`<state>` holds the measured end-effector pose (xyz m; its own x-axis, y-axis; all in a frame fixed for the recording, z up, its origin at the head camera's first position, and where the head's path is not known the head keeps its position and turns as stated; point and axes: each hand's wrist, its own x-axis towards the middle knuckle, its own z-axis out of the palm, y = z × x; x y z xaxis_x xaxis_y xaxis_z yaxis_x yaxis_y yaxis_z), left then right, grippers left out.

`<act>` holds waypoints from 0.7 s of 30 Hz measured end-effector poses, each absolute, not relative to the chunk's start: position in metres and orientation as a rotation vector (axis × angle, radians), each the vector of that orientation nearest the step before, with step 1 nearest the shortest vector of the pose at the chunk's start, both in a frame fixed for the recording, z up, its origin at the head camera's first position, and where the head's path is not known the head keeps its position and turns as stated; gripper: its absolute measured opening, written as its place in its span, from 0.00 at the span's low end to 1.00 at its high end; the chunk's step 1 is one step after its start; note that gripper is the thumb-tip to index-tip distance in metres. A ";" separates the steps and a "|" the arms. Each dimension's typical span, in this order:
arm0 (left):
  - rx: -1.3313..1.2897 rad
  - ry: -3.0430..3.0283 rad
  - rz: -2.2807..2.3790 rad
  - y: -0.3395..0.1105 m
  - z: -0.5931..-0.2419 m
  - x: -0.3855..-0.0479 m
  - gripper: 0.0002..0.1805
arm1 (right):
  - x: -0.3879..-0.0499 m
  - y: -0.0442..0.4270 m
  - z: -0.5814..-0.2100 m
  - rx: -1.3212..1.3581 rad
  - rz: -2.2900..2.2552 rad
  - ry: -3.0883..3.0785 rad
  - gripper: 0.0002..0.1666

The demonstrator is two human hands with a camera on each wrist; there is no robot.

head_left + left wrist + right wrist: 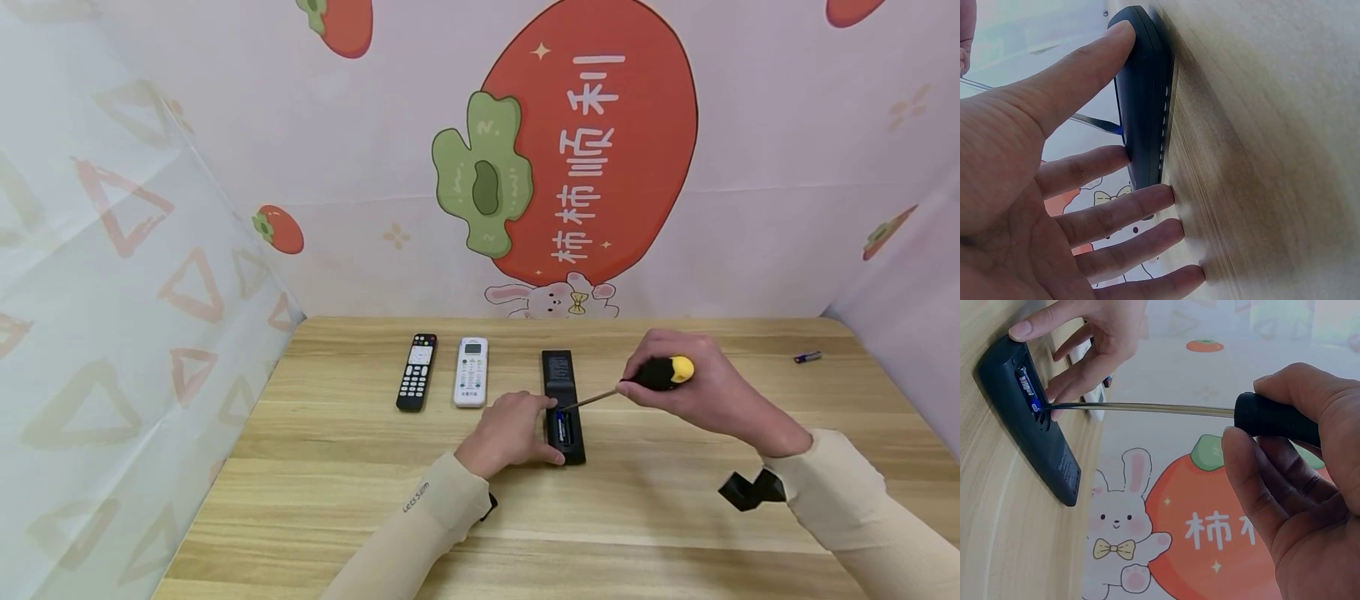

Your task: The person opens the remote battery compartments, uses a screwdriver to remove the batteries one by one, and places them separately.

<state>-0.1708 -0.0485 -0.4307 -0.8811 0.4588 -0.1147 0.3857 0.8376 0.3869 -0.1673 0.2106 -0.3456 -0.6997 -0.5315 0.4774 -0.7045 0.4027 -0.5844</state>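
A black remote control (558, 367) lies back side up on the table, its battery compartment uncovered. Inside is a blue-and-silver battery (1027, 387), beside a dark slot. My left hand (513, 433) steadies the remote from its left side with fingers fairly straight. In the left wrist view, the thumb (1094, 59) presses the remote's near end while the index finger touches its side; the other fingertips reach toward the tabletop. My right hand (686, 387) grips the black-and-yellow handle of a screwdriver (1166, 409). Its tip is in the compartment, at the battery's end.
Left of my hands, a black remote with white buttons (415, 379) and a white remote (471, 375) lie face up. A small blue battery (807, 357) lies at the far right of the wooden table (360, 517). A printed cloth backdrop (360, 150) stands behind the table.
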 end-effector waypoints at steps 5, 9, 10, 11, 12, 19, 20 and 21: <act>0.657 2.812 0.534 -0.048 -0.431 -0.170 0.44 | -0.167 0.210 -0.346 1.100 1.177 -2.450 0.19; 0.658 2.811 0.535 -0.048 -0.431 -0.170 0.43 | -0.167 0.210 -0.345 1.114 1.156 -2.459 0.19; 0.658 2.812 0.533 -0.048 -0.431 -0.170 0.43 | -0.168 0.210 -0.344 1.118 1.149 -2.464 0.19; 0.659 2.813 0.531 -0.048 -0.431 -0.170 0.43 | -0.168 0.210 -0.344 1.121 1.139 -2.471 0.19; 0.657 2.812 0.530 -0.048 -0.431 -0.170 0.43 | -0.168 0.210 -0.343 1.126 1.128 -2.478 0.19; 0.654 2.814 0.527 -0.048 -0.431 -0.171 0.44 | -0.174 0.207 -0.337 1.195 1.116 -2.515 0.16; 0.656 2.813 0.529 -0.048 -0.431 -0.172 0.44 | -0.175 0.207 -0.337 1.201 1.121 -2.521 0.16; 0.657 2.811 0.532 -0.048 -0.431 -0.172 0.44 | -0.175 0.206 -0.336 1.204 1.123 -2.529 0.16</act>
<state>-0.1716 -0.0481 -0.4314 -0.8797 0.4613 -0.1153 0.3872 0.8357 0.3894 -0.1750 0.2058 -0.3361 -0.6754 -0.6200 0.3992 -0.7119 0.4072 -0.5722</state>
